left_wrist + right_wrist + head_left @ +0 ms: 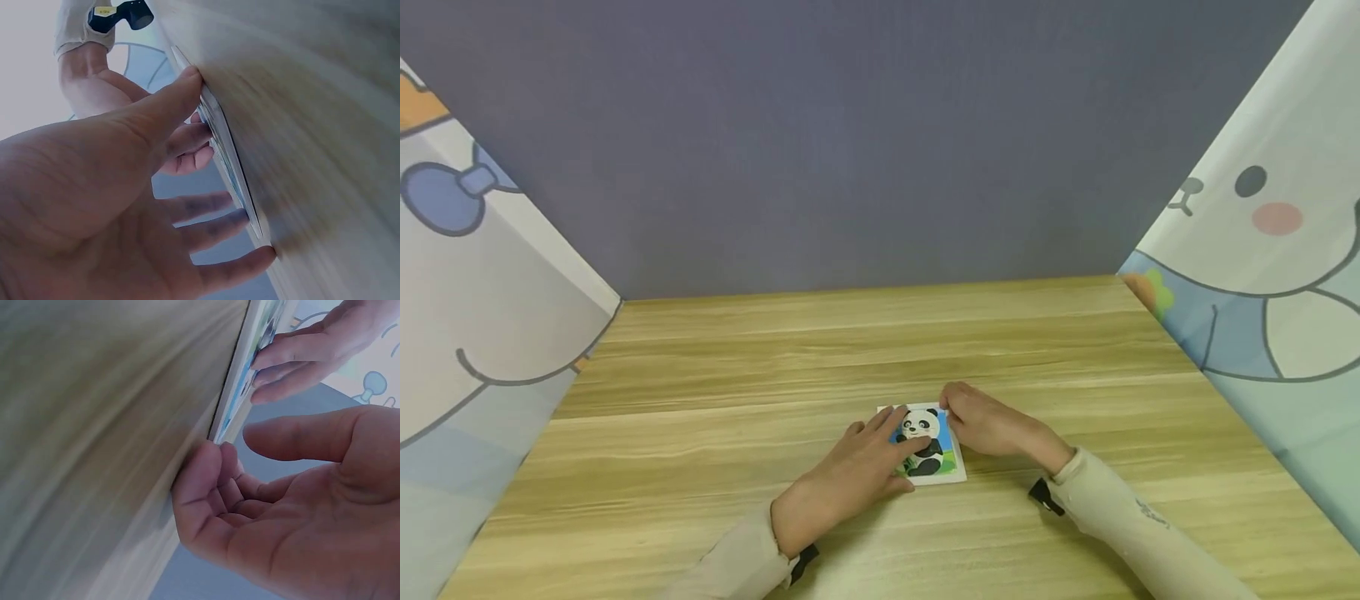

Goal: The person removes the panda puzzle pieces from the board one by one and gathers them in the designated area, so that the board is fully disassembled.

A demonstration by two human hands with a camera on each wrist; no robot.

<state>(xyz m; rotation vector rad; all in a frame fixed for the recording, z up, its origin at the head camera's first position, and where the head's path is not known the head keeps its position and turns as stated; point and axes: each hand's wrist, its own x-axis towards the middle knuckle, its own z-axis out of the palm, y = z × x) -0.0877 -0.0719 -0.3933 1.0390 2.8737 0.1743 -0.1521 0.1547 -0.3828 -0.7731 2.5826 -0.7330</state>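
Observation:
A flat square board [953,472] with a white border and a panda picture lies face up on the wooden table. My left hand [863,457] rests over its left part with fingers spread. In the left wrist view, the thumb [187,84] touches the near edge, and other fingers reach across the face and the left side. At the board's upper right corner is my right hand [988,419]. Its fingers [199,481] are curled against the edge there, while the thumb [300,436] stands apart from them. The left hand covers part of the picture.
Wood-grain tabletop [715,367] surrounds the board. A plain grey panel [865,142] rises behind the table. Cartoon-printed panels [512,308] stand along both sides. A black strap piece [1045,497] shows under the right sleeve.

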